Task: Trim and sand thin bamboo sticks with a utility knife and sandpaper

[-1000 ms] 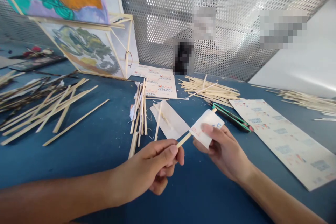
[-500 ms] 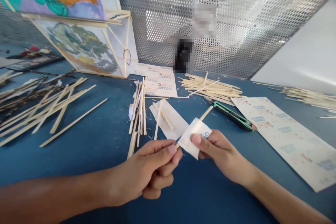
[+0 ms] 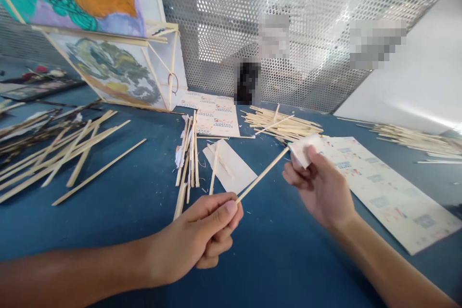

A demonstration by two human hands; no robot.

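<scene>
My left hand (image 3: pixel 202 238) pinches the near end of a thin bamboo stick (image 3: pixel 262 175) between thumb and forefinger. The stick slants up and to the right above the blue table (image 3: pixel 137 202). My right hand (image 3: pixel 317 185) is closed on a small folded white piece of paper (image 3: pixel 305 147) wrapped around the stick's far tip. Both hands hover above the table, about a stick's length apart.
Loose bamboo sticks (image 3: pixel 61 154) lie at the left, a small bundle (image 3: pixel 187 154) and a white paper slip (image 3: pixel 231 168) at centre, another pile (image 3: pixel 285 125) behind. A printed sheet (image 3: pixel 382 187) lies at right. Painted kites (image 3: pixel 108 67) lean against a perforated metal wall (image 3: pixel 288 19).
My right hand has slid the folded paper along the stick from near my left hand out to its far tip. The left hand has kept its pinch almost still.
</scene>
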